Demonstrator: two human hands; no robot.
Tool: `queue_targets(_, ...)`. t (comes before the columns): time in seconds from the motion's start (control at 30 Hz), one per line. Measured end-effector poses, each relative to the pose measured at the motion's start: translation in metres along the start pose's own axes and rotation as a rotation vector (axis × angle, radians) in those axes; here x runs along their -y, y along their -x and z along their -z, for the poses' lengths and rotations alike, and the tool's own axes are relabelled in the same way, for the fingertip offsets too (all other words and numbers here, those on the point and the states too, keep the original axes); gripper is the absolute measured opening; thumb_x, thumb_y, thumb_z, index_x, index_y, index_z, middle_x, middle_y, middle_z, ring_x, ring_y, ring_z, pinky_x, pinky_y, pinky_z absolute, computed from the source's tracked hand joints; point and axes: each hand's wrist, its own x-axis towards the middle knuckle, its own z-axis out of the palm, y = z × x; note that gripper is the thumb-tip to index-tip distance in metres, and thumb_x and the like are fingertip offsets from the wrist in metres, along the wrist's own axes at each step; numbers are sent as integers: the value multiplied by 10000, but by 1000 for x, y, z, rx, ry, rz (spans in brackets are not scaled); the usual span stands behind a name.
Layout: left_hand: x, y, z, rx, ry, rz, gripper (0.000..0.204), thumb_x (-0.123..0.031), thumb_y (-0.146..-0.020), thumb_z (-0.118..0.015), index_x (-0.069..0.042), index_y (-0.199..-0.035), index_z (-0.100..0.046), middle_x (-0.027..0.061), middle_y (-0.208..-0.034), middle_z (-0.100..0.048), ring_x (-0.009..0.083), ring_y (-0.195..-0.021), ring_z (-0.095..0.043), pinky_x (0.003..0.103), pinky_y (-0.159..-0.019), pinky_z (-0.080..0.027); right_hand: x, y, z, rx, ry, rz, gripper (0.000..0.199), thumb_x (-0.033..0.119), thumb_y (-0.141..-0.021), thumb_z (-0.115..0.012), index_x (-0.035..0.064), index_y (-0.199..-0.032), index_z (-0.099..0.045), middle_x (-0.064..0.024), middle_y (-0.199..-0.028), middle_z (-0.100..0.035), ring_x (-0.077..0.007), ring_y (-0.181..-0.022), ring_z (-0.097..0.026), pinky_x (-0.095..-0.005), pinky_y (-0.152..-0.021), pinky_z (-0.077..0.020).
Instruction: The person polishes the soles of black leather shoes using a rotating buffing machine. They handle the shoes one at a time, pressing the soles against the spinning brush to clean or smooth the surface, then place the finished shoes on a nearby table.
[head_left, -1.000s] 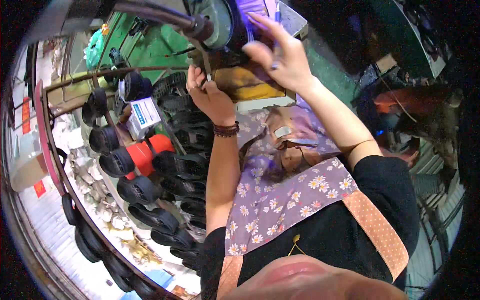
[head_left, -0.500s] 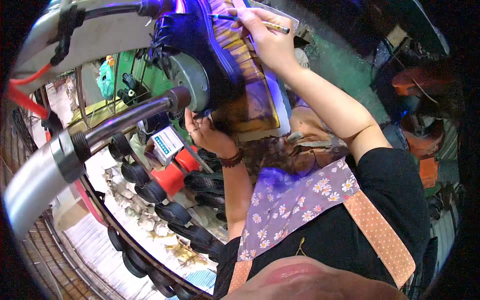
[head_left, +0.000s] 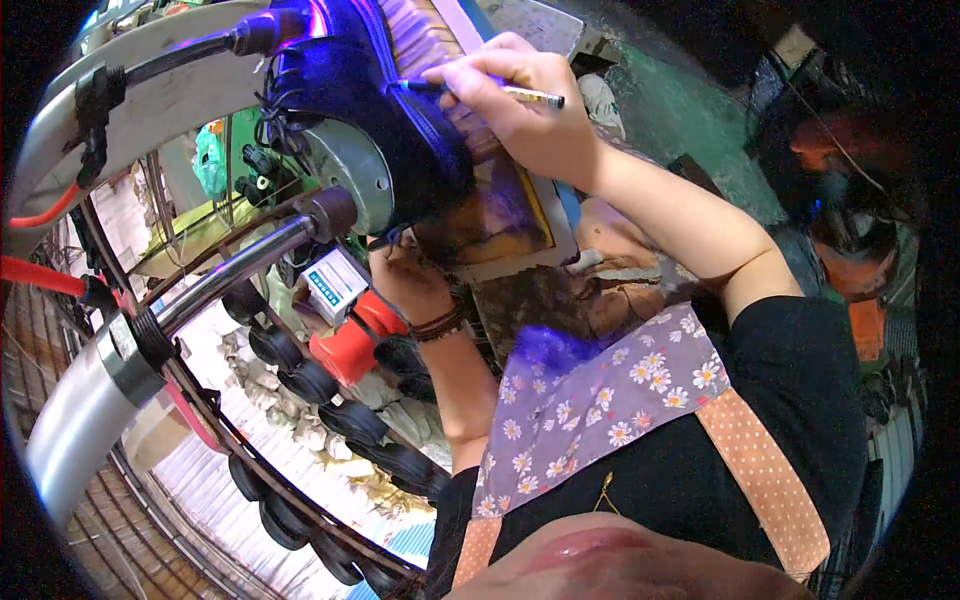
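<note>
My right hand [head_left: 530, 110] grips a thin pen-like tool [head_left: 525, 95]. Its dark tip rests on the black threaded drum [head_left: 400, 130] of a machine lit by violet light. A grey metal disc [head_left: 350, 180] caps the drum's side. My left hand [head_left: 410, 285], with a beaded bracelet at the wrist, reaches up under the drum against a brownish panel [head_left: 500, 225]. Its fingers are hidden behind the machine, so I cannot see what they hold.
Chrome tubes [head_left: 210, 285] cross at the left. Below them sit a red cylinder with a white box [head_left: 345, 330] and a curved row of black spools [head_left: 300, 385]. Another person in orange [head_left: 850, 200] is at the right, over a green floor [head_left: 690, 120].
The machine now fills more of the view. My right hand, first at the violet-lit part with fingers apart, now presses the pen-like tool to the drum. The left hand stays underneath.
</note>
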Motion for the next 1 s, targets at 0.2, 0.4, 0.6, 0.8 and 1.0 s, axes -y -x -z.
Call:
queue_targets(0.2, 4, 24, -21, 103, 165, 274, 475, -358, -955, -461, -6, -1274, -489, 132, -1277, -549, 282, -1193, -508, 416, -1050, -361, 17, 6, 32, 169, 49, -65, 209, 237, -839, -632, 59, -852, -742, -114, -760, -686, -222, -756, -614, -340, -718, -481)
queue_targets(0.4, 18, 61, -100, 290, 431, 486, 614, -560, -937, -434, -144, -1387, -400, 71, -1441, -408, 270, -1323, -374, 515, -1107, -233, 33, -4, 71, 302, 164, 11, 208, 165, -892, -576, 9, -914, -713, -89, -775, -667, -170, -704, -547, -315, -696, -447)
queue_targets(0.6, 30, 61, -136, 402, 539, 679, 752, -671, -879, -422, -159, -1428, -373, 92, -1464, -379, 272, -1336, -345, 639, -1079, -158, 39, -22, 55, 22, 333, 142, 154, 99, -853, -597, 4, -871, -716, -73, -719, -632, -189, -754, -537, -331, -720, -430)
queue_targets(0.8, 0, 91, -137, 526, 161, 32, 842, -518, -900, -528, -22, -1481, -174, 179, -1517, -261, 314, -1406, -249, 477, -1144, -195, 13, -31, 20, -165, 352, 298, 127, 100, -836, -605, 39, -887, -704, -91, -716, -620, -236, -748, -561, -349, -750, -419)
queue_targets(1.0, -19, 80, -76, 102, -173, -809, 627, -247, -881, -578, 80, -1366, -355, 280, -1432, -352, 336, -1360, -330, 460, -1146, -190, -1, -23, -1, -155, 220, 331, 117, 105, -826, -609, 38, -862, -698, -92, -682, -611, -243, -708, -541, -365, -705, -403)
